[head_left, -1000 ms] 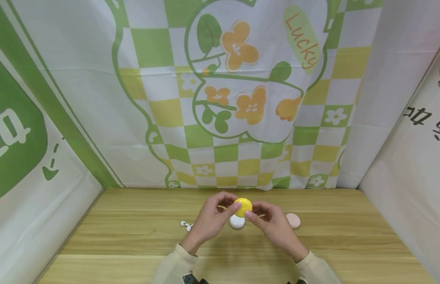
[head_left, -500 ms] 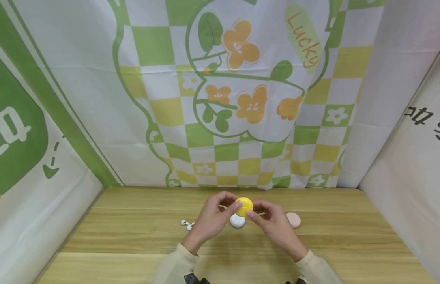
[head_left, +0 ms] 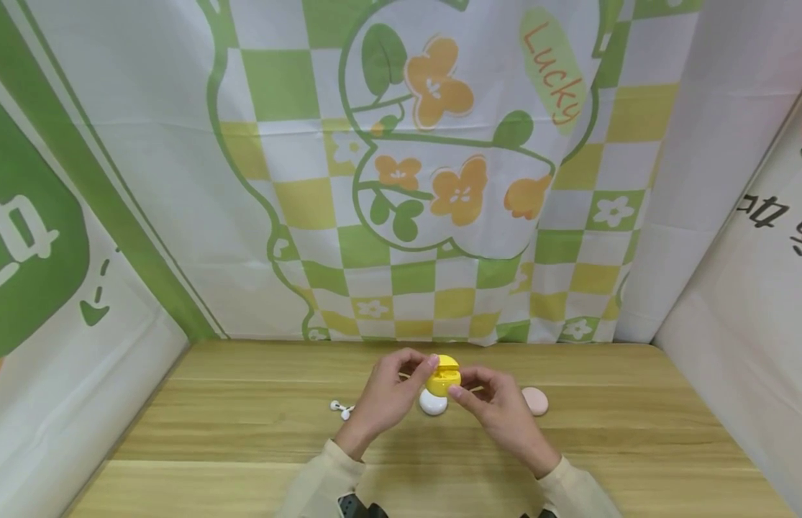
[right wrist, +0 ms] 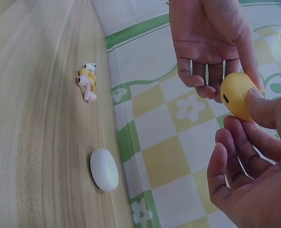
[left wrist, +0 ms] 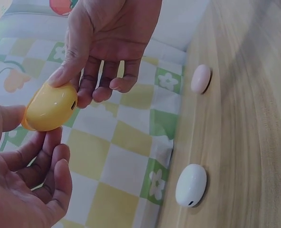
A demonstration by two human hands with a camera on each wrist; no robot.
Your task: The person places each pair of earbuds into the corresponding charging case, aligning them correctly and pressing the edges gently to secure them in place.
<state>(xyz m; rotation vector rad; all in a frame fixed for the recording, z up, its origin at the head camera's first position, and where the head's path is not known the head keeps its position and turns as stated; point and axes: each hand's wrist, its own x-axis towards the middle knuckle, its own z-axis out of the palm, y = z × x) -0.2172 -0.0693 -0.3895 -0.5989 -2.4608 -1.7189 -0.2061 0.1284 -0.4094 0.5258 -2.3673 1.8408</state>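
Between my two hands, raised above the table, is a yellow earbud charging case (head_left: 444, 386) with its lid up and the slots inside showing in the head view. My left hand (head_left: 388, 396) pinches it at the lid side with the thumb. On the other side, my right hand (head_left: 500, 406) grips the lower body by thumb and fingers. Both wrist views show the glossy outside of the case and a dark charging port. Below the hands, a white charging case (left wrist: 191, 185) rests on the table.
A pink round case (head_left: 535, 401) lies right of the right hand. Left of the left hand is a small cluster of white, yellow and pink earbuds (right wrist: 87, 83). Patterned cloth (head_left: 433, 288) hangs at the back edge of the wooden table (head_left: 245, 432).
The yellow charging case was closed in both earlier frames and its lid now stands open. My left thumb has shifted up with the lid; the right hand stays in place.
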